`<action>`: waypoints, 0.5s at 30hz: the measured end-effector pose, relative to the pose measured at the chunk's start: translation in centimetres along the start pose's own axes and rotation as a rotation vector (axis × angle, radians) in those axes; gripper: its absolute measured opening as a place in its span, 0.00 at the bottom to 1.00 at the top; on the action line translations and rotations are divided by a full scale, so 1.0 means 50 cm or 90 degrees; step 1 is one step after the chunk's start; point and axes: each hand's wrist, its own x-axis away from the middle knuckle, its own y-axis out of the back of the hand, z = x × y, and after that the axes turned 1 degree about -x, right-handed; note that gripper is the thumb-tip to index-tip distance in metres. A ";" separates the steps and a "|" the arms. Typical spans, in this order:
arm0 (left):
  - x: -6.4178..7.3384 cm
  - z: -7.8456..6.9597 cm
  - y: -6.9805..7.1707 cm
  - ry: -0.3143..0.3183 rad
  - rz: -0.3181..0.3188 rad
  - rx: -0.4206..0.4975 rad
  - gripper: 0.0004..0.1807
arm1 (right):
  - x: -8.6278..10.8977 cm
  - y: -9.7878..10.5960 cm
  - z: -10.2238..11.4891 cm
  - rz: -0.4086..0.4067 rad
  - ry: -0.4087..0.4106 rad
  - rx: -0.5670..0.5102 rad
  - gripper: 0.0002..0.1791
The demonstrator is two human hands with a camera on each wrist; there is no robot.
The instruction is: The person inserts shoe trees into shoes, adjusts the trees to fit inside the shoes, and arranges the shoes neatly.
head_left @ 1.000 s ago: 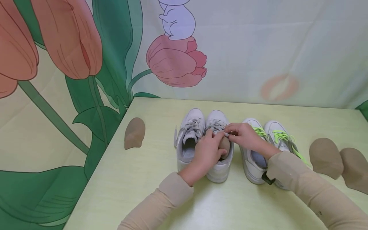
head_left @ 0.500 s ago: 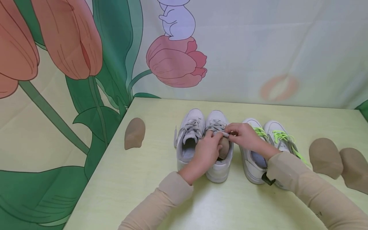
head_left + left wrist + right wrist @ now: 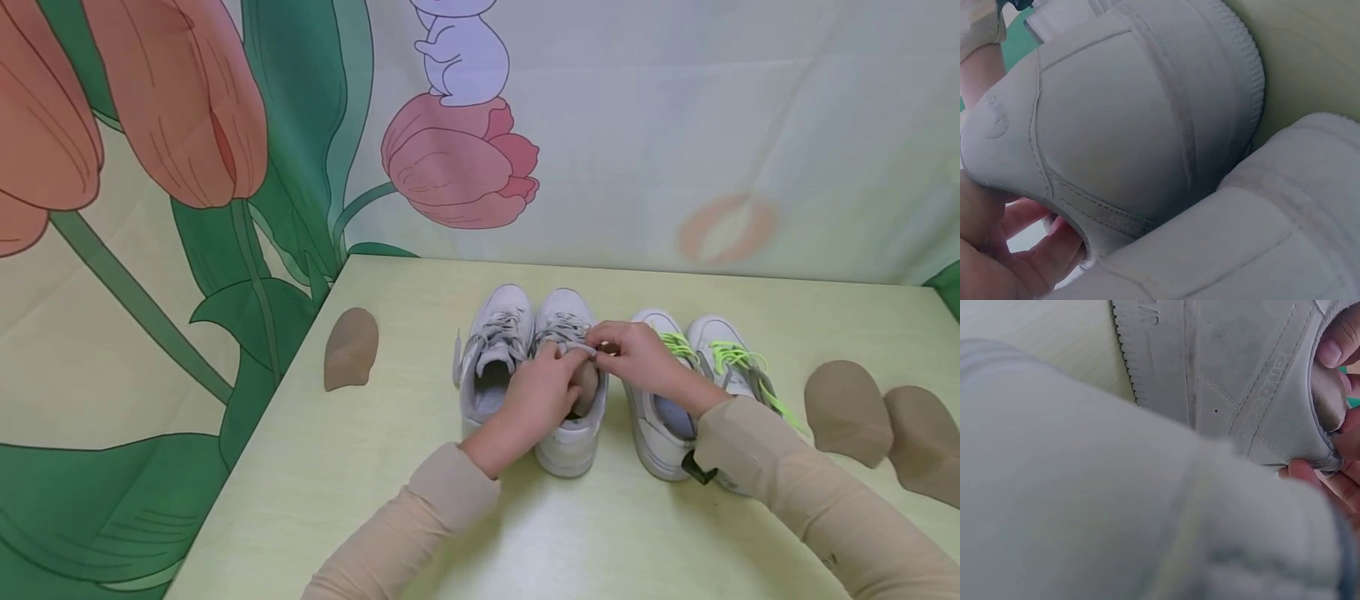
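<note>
A white sneaker [image 3: 568, 454] with grey laces stands beside its mate [image 3: 480, 408], heel toward me. A brown rounded insert [image 3: 588, 387] sits in its opening, partly covered by my left hand [image 3: 536, 392]. The fingers of that hand pinch the sneaker's tongue [image 3: 579, 347] from the left. From the other side my right hand [image 3: 641, 354] pinches the tongue's right edge between thumb and fingers. In the right wrist view, fingertips of the right hand [image 3: 1305, 472] grip the edge of the opening, with the brown insert [image 3: 1327, 394] inside.
Another pair of white sneakers [image 3: 660, 433] with neon laces stands under the right forearm. Two brown inserts [image 3: 847, 412] lie at the right, and another brown insert [image 3: 351, 348] lies near the table's left edge. A printed cloth [image 3: 622, 125] hangs behind the table [image 3: 300, 500].
My left thumb has drawn in from over the insert toward the tongue. The left forearm has shifted slightly left; the right hand stays nearly in place.
</note>
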 end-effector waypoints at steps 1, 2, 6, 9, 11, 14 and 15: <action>0.000 0.001 0.000 0.005 -0.001 0.012 0.24 | 0.000 0.000 0.000 0.000 -0.001 -0.001 0.09; 0.001 0.002 0.000 0.011 -0.001 0.020 0.24 | 0.000 0.000 0.000 0.001 -0.002 -0.002 0.09; 0.008 0.001 0.001 0.038 0.002 0.030 0.23 | 0.001 0.000 0.001 0.005 -0.009 -0.009 0.09; 0.016 -0.002 0.003 0.051 -0.010 0.018 0.20 | 0.003 0.000 0.004 0.006 -0.013 -0.016 0.09; 0.019 -0.004 0.004 0.053 -0.021 0.017 0.18 | 0.003 -0.002 0.003 0.005 -0.016 -0.016 0.09; 0.018 -0.005 0.005 0.055 -0.030 0.005 0.17 | 0.004 -0.002 0.004 0.001 -0.014 -0.012 0.09; 0.016 -0.005 0.006 0.059 -0.026 0.002 0.17 | 0.004 -0.002 0.004 0.000 -0.011 -0.008 0.09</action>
